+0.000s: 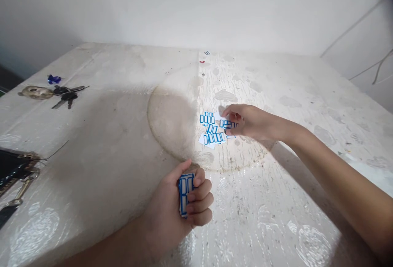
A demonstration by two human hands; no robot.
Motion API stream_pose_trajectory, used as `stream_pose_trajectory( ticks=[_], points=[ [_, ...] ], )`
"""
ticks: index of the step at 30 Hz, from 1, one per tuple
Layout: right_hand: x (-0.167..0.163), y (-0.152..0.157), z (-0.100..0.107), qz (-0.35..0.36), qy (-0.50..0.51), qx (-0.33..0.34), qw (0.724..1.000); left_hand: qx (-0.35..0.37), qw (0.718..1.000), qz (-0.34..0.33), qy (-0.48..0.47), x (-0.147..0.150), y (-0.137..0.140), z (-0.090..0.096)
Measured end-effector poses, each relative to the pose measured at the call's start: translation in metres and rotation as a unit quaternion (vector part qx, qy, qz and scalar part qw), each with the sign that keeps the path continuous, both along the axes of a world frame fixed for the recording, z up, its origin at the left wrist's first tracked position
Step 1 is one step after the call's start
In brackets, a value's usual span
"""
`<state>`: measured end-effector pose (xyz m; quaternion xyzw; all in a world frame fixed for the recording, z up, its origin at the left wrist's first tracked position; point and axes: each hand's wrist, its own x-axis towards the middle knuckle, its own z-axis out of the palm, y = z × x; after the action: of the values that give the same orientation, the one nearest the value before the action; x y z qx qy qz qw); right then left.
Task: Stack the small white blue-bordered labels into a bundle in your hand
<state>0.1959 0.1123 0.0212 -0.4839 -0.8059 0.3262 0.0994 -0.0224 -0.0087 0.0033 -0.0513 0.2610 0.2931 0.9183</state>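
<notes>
My left hand (187,201) is closed around a small stack of cards (186,187) printed with blue-outlined boxes. It is low in the view, over the near part of the table. Farther off, a loose pile of small white cards with blue outlines (211,130) lies spread on the table, some overlapping. My right hand (242,119) reaches over the right side of this pile. Its fingers are bent, with a gap between forefinger and thumb, and I see nothing gripped there. Some cards beneath it are partly hidden.
A patterned, shiny cover lies over the table (123,144), with a round stain line. At the left are keys (66,95) and a blue scrap (54,79). A black bag (18,170) with a metal clip sits at the left edge. A white wall (196,9) stands behind.
</notes>
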Motion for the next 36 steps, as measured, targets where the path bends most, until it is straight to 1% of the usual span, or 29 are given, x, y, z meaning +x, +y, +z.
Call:
stream_pose_trajectory(
  ticks=[4,11,17,23,26,29,31,33,36],
  points=[
    [-0.002,-0.001,0.001,-0.003,0.003,-0.034,0.999,-0.003,1.000,0.002,0.006,0.000,0.002,0.000],
    [-0.013,-0.009,0.012,-0.012,-0.018,0.000,1.000,-0.004,1.000,0.003,0.009,0.000,0.001,0.001],
    [-0.017,-0.012,0.011,-0.035,-0.015,0.006,0.999,-0.006,1.000,0.005,0.014,0.000,0.001,0.000],
    [-0.015,-0.010,0.009,-0.021,0.028,-0.015,0.999,-0.004,1.000,0.006,0.024,0.001,0.001,0.002],
    [-0.013,-0.007,0.009,-0.024,0.058,-0.043,0.997,-0.002,1.000,0.003,0.022,0.001,0.001,0.002],
    [-0.011,-0.005,0.010,-0.033,0.115,-0.091,0.989,0.009,1.000,0.008,0.013,0.001,0.001,0.001],
    [-0.011,-0.005,0.013,-0.033,0.139,-0.112,0.983,0.022,1.000,0.009,0.010,0.000,0.002,0.002],
    [-0.013,-0.009,0.019,-0.020,0.165,-0.115,0.979,0.044,0.999,0.004,0.018,-0.001,0.004,0.002],
    [-0.016,-0.021,0.031,-0.004,0.227,-0.128,0.965,0.100,0.993,-0.008,0.058,-0.003,0.008,0.003]
  ],
)
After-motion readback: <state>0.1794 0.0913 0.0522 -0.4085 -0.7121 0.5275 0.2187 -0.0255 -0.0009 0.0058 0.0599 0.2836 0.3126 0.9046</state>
